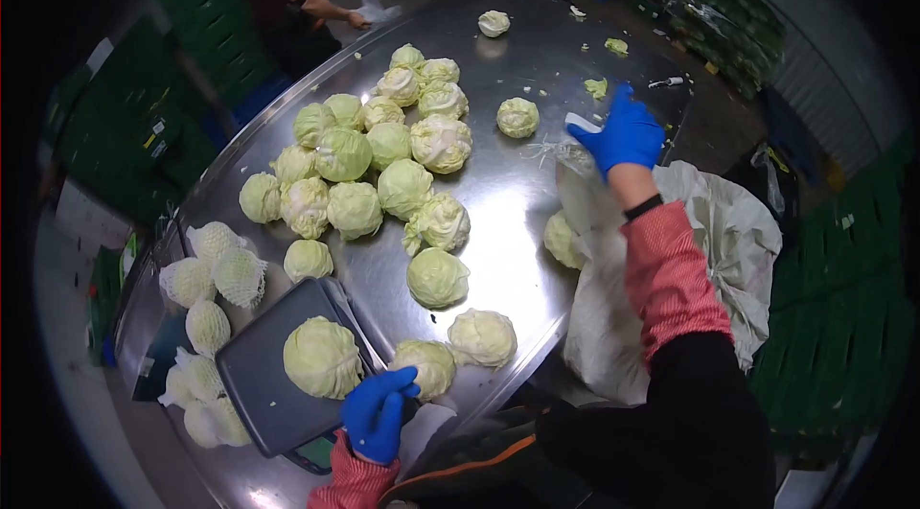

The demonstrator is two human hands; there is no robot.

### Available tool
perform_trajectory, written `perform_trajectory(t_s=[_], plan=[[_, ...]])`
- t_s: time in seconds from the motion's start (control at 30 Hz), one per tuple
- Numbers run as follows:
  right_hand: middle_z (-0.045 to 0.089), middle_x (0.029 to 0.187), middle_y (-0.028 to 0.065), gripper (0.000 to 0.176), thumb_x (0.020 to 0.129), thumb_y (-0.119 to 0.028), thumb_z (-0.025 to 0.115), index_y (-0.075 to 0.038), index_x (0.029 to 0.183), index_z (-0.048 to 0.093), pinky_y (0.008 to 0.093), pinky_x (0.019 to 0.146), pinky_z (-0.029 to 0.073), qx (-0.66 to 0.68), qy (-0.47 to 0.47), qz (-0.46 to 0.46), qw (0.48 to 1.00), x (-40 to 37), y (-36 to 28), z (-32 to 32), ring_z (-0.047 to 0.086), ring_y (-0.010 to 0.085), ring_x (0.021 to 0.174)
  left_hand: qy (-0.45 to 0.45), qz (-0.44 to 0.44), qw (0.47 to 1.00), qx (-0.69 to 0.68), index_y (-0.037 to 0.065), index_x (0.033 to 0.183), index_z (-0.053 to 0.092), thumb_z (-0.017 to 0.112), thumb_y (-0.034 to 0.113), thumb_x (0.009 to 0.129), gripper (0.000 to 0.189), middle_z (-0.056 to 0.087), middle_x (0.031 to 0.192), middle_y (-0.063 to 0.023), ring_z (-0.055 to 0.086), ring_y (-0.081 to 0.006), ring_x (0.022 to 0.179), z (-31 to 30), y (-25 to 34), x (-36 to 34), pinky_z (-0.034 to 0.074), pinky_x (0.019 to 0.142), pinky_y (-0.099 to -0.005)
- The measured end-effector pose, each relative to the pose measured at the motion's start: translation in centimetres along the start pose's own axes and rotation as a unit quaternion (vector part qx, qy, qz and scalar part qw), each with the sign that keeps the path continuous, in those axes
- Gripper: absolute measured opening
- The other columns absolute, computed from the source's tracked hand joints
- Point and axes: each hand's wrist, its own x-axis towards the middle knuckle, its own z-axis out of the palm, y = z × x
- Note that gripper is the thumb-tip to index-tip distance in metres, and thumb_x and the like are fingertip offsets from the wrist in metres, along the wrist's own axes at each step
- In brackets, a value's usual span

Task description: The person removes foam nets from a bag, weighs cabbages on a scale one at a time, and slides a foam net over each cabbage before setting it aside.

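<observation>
My left hand (376, 413), in a blue glove, is at the table's near edge, between a cabbage on the dark tray (259, 365) and a cabbage (425, 368) to its right. Its fingers are partly curled, and whether they grip anything is hard to tell. Farther out on the right, my right hand (623, 133), also gloved in blue, has its thumb over a small white object (583, 123), at the top of a white woven sack (613, 308). One large cabbage (323, 358) rests on the tray. Inside the sack's mouth another cabbage (563, 241) shows partly.
Several loose cabbages (355, 209) cover the middle of the metal table (508, 221). Net-wrapped cabbages (208, 328) lie at the left. Another person (287, 1) stands beyond the far left edge. Green crates (834, 317) are stacked at the right. Leaf scraps (596, 88) lie near my right hand.
</observation>
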Motion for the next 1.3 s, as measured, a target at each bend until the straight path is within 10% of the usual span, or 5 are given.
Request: perform_trajectory(t_s=[0.4,0.73,0.87,1.1,1.3], plan=[[0.058,0.083,0.0083,0.020,0.080,-0.006,0.061,-0.006,0.100,0.059,0.0314,0.066,0.048,0.728,-0.202,-0.223,0.616,-11.4,-12.0,-10.8,0.059,0.0228,0.075,0.022,0.085,0.996,0.034,0.000,0.121,0.049,0.070,0.013,0.077,0.050,0.061,0.108,-0.0107,0.059,-0.0214,0.095,1.6,4.8,10.4,0.045,0.086,-0.0312],[0.059,0.082,0.0087,0.025,0.078,-0.027,0.068,-0.006,0.089,0.061,0.0307,0.064,0.048,0.599,-0.354,-0.217,0.685,-18.4,-17.3,-9.3,0.060,0.0222,0.071,0.041,-0.327,0.709,-0.623,0.001,0.109,0.056,0.057,0.023,0.087,0.030,0.062,0.100,-0.0115,0.063,-0.0219,0.088,-2.2,1.8,3.8,0.051,0.079,-0.0324],[0.058,0.083,0.0122,0.011,0.073,-0.012,0.063,-0.006,0.081,0.058,0.0373,0.067,0.045,0.479,-0.036,-0.489,0.728,-20.4,-18.3,-10.8,0.057,0.0285,0.079,-0.002,-0.249,0.632,-0.734,0.004,0.126,0.047,0.049,0.027,0.092,0.041,0.056,0.117,-0.0117,0.053,-0.0230,0.109,-1.0,-3.5,-1.2,0.038,0.100,-0.0357],[0.063,0.094,0.0042,0.020,0.084,-0.019,0.063,-0.002,0.095,0.060,0.0244,0.073,0.046,0.613,-0.725,0.023,0.313,-25.5,-17.5,-11.3,0.055,0.0068,0.084,0.092,-0.238,0.663,-0.704,0.007,0.126,0.046,0.049,0.036,0.089,0.047,0.055,0.118,-0.0137,0.054,-0.0270,0.105,-1.3,-1.9,-5.7,0.042,0.095,-0.0412],[0.061,0.109,0.0098,0.043,0.079,-0.011,0.066,0.001,0.118,0.054,0.0303,0.090,0.044,0.501,-0.801,-0.220,0.242,-27.0,-16.4,-8.5,0.056,0.0157,0.101,0.178,-0.273,0.659,-0.678,0.004,0.125,0.047,0.046,0.034,0.092,0.045,0.056,0.118,-0.0112,0.055,-0.0230,0.105,-1.2,-4.6,-7.3,0.041,0.095,-0.0357]])
